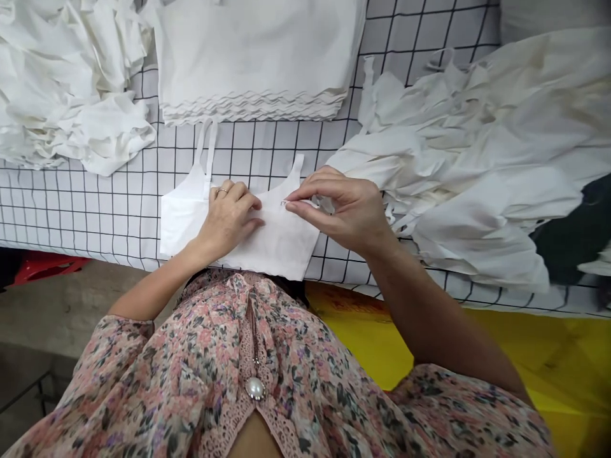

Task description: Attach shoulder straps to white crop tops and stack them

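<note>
While our ringed left hand (229,219) is lying open and pressing flat on a white strappy camisole panel (281,245) near the front edge of the grid-patterned worktop (95,216), our right hand (344,213) is pinching a small metal pin (285,203) between thumb and fingertips at the panel's upper edge. We are working just below a folded white stack (252,57), with crumpled white cloth (477,159) lying beside our right hand.

A folded stack of white fabric pieces (251,54) sits on the grid-patterned desk (109,216), between a crumpled white heap (62,83) and a larger crumpled white heap (477,165), above a yellow sheet (539,356).
</note>
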Demonstrator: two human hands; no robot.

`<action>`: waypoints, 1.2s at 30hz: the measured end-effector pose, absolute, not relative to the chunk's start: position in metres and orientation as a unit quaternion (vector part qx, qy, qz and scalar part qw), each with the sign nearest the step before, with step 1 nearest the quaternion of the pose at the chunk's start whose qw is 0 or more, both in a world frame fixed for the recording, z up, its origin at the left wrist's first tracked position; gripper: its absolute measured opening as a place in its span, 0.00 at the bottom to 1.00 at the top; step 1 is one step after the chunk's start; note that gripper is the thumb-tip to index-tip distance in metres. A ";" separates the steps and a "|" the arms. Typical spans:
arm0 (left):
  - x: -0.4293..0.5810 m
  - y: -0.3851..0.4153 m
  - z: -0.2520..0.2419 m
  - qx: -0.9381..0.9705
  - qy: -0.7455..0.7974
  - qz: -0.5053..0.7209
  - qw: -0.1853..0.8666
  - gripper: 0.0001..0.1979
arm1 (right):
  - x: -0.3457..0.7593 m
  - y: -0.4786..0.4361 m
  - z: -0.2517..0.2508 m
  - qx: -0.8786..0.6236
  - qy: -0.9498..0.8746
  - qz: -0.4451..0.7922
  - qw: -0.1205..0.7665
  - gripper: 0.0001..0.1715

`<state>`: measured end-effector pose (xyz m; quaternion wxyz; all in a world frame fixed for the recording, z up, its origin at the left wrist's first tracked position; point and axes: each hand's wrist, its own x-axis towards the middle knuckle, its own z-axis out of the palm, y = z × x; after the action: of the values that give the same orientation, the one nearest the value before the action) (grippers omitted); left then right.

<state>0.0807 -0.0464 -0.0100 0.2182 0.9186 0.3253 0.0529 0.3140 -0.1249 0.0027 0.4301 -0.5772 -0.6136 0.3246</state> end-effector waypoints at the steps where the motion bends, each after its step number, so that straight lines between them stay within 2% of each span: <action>1: 0.081 -0.047 -0.011 0.914 0.332 0.052 0.226 0.08 | 0.313 -0.126 0.002 -0.577 -0.618 0.323 0.427 0.06; 6: 0.082 -0.046 -0.019 0.900 0.337 0.077 0.264 0.08 | 0.306 -0.128 -0.006 -0.576 -0.638 0.292 0.419 0.09; 13: 0.082 -0.050 -0.021 0.905 0.311 0.090 0.276 0.01 | 0.296 -0.133 -0.020 -0.584 -0.657 0.255 0.402 0.07; 16: 0.082 -0.051 -0.022 0.908 0.301 0.101 0.272 0.05 | 0.293 -0.137 -0.024 -0.578 -0.667 0.253 0.396 0.05; 21: 0.082 -0.053 -0.026 0.917 0.285 0.114 0.254 0.04 | 0.291 -0.144 -0.029 -0.553 -0.715 0.207 0.374 0.06; 26: 0.083 -0.057 -0.026 0.918 0.283 0.124 0.250 0.09 | 0.290 -0.146 -0.029 -0.552 -0.736 0.195 0.339 0.07; 29: 0.080 -0.058 -0.027 0.909 0.284 0.138 0.271 0.06 | 0.289 -0.150 -0.029 -0.547 -0.734 0.180 0.358 0.06; 36: 0.078 -0.060 -0.037 0.895 0.282 0.148 0.313 0.06 | 0.286 -0.158 -0.029 -0.552 -0.709 0.170 0.406 0.05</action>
<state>0.0782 -0.0604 -0.0373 0.3127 0.8947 0.2824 0.1481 0.2858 -0.1583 -0.0293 0.4058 -0.5516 -0.7085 0.1702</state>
